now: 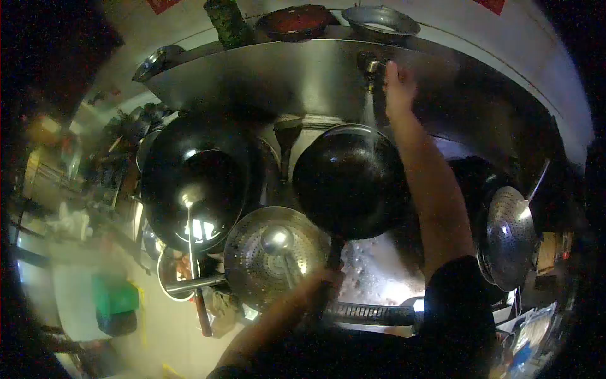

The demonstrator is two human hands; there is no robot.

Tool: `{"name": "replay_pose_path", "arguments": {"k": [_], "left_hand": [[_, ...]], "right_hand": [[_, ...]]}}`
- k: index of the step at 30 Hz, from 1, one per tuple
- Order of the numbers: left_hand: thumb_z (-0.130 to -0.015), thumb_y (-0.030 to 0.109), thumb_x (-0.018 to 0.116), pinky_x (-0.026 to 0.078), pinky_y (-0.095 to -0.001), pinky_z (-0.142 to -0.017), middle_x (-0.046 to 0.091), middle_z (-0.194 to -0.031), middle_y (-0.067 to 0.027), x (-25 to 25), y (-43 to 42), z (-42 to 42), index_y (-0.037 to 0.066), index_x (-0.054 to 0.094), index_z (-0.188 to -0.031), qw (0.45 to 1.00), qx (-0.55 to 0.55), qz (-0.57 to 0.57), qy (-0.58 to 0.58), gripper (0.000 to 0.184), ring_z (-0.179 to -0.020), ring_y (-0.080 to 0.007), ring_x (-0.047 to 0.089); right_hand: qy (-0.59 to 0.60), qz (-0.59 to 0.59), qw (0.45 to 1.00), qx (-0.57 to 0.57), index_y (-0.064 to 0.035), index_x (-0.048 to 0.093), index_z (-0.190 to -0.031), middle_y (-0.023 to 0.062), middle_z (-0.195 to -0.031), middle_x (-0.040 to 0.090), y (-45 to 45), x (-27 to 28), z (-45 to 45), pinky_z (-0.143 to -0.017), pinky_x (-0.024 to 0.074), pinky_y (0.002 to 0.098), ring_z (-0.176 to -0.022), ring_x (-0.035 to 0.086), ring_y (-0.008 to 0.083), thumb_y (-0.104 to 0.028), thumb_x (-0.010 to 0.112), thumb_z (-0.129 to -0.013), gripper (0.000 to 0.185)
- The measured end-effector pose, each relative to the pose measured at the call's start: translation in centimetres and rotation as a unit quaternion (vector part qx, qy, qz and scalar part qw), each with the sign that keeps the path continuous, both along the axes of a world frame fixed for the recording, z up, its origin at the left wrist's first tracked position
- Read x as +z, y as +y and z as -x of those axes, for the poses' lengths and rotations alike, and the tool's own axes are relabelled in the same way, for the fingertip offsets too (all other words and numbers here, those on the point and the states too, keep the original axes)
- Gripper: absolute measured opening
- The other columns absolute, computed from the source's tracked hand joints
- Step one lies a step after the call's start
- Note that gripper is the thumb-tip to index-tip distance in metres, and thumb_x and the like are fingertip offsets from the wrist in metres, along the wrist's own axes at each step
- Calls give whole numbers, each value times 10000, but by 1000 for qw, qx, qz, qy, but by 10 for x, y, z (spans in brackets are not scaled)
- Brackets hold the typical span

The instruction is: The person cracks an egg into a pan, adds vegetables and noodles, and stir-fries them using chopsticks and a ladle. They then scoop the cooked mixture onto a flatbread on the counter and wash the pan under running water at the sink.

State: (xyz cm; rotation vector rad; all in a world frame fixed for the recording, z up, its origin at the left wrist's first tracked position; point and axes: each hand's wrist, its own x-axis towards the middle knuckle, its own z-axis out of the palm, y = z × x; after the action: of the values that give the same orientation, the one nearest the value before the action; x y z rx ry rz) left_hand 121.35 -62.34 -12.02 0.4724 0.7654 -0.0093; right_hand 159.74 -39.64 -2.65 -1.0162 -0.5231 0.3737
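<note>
My left hand (320, 284) is closed around the handle of a dark wok (347, 183), which is tilted with its inside toward me. Up at the steel back panel, my right hand (399, 91) grips the tap (374, 65); its fingertips are partly hidden. A stream of water runs from the tap into the wok. Just left of my left hand, a steel ladle (277, 240) rests in a perforated strainer (243, 262). Below the wok lies a pale, wet, foamy-looking surface (382, 271).
A large black wok (161, 183) stands at left with a long-handled ladle (190, 227) in it. At right hangs or leans another perforated strainer (510, 237). Bowls, including a metal bowl (382, 22), line the upper ledge. A dark brush (287, 139) stands between the woks.
</note>
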Motion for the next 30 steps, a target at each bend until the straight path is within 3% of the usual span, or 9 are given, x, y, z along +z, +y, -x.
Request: {"name": "replay_pose_path", "arguments": {"k": [3,5,9,10,13,18,23,26,30], "left_hand": [[-762,223,621,425,-274,-555,549,-722,-12,5,-1,-1,78,583,-875,997,-3,-54,63,187,-580,-137,487],[-765,231,617,419,-276,-557,546,-704,-13,17,-2,-7,79,588,-853,996,15,-28,83,177,-584,-137,488],[-784,256,603,423,-270,-577,551,-696,-23,45,0,-9,76,609,-861,997,25,-17,73,196,-607,-142,504],[-811,269,586,451,-274,-603,577,-740,-38,13,2,-5,66,622,-922,1000,3,9,-25,234,-638,-151,533],[-792,233,607,370,-281,-493,458,-581,5,39,-3,-16,101,517,-696,999,38,-23,29,186,-507,-135,440],[-813,263,581,458,-311,-482,555,-675,-32,10,0,-16,76,578,-812,997,48,-14,-63,188,-540,-152,522],[-842,297,558,451,-300,-434,550,-684,-25,9,-2,-19,91,575,-834,995,49,-10,-91,208,-524,-135,525],[-756,284,628,445,-297,-445,546,-657,-37,21,-2,-17,89,562,-762,991,73,17,-112,206,-511,-160,523],[-787,284,597,436,-270,-431,557,-657,-23,20,-6,-21,91,571,-813,986,103,35,-126,197,-498,-140,523]], "right_hand": [[75,27,997,20,-88,526,-872,8,-704,511,1,-47,10,-488,381,237,-591,475,99,-178,620,-829,137],[-129,193,973,-12,-89,524,-846,-5,-656,470,-2,-73,30,-442,341,277,-507,411,98,-130,644,-779,143],[-17,232,968,89,-65,543,-879,28,-736,540,-9,-83,34,-547,397,305,-632,496,141,-108,680,-724,211],[-5,257,960,112,-55,560,-909,44,-764,562,-14,-74,31,-594,417,317,-690,523,158,-106,688,-713,240],[-85,267,958,50,-53,597,-1005,59,-783,587,-9,-95,5,-658,439,326,-760,539,163,-163,708,-713,331],[34,205,964,166,-72,632,-950,-2,-791,578,-4,-108,-1,-635,433,284,-709,521,119,-179,683,-779,208],[-71,300,943,128,-60,634,-966,40,-851,594,2,-106,-21,-695,441,315,-775,540,180,-174,653,-787,213],[-252,439,858,87,-53,635,-975,66,-886,603,-3,-103,-32,-731,446,333,-815,552,217,-171,636,-792,218],[-544,579,607,37,-43,637,-988,100,-933,616,-24,-61,5,-778,452,357,-868,568,267,-166,612,-798,227]]}}
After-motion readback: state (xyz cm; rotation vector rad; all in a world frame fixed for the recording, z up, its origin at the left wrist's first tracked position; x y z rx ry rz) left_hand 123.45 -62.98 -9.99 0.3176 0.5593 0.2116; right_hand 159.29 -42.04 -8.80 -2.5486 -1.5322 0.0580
